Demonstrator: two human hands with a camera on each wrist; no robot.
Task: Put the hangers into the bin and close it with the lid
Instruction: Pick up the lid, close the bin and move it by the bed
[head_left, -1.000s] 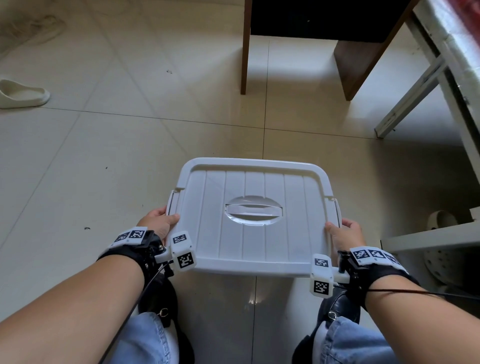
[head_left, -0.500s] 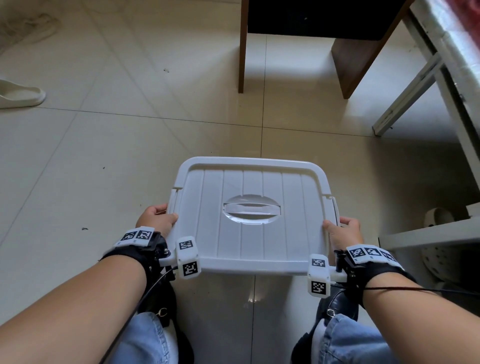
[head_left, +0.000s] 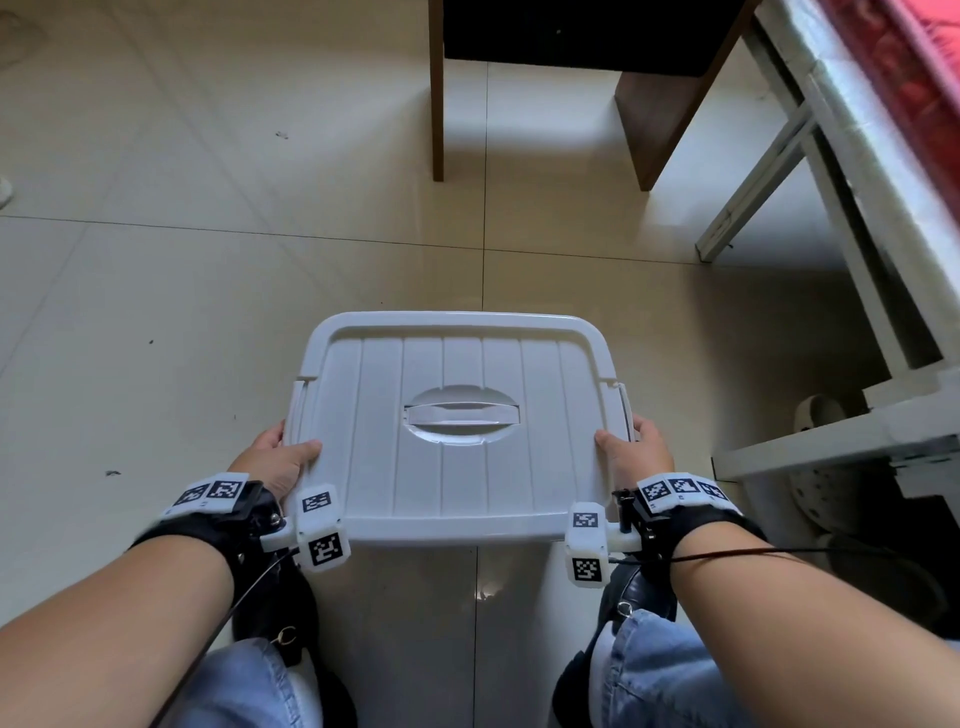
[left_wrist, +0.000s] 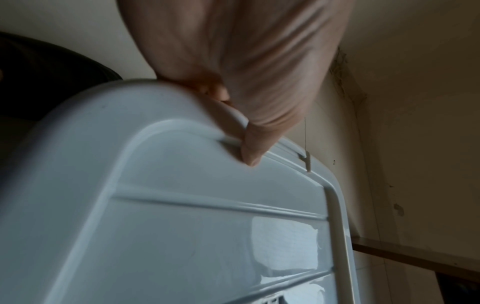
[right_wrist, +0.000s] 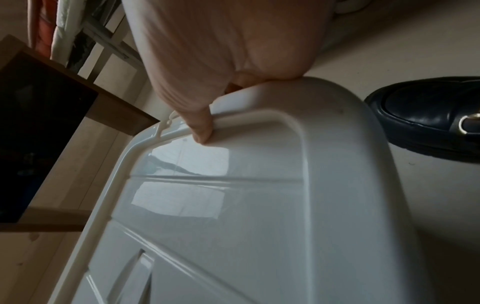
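A white ribbed lid with a recessed centre handle is held level over the tiled floor in front of my knees. My left hand grips its left edge, thumb on top and fingers underneath. My right hand grips the right edge the same way. In the left wrist view, the thumb presses on the rim of the lid. The right wrist view shows the thumb on the lid's raised border. No hangers are in view, and I see no bin under the lid.
A wooden table leg and a wooden panel stand ahead. A white metal frame runs along the right, with a pale sandal beneath it. My black shoes flank the lid's near edge. Bare tiles lie to the left.
The lid stays in the same two-handed grip and has hardly moved. The head view has shifted slightly, so the slipper at far left has almost left the picture.
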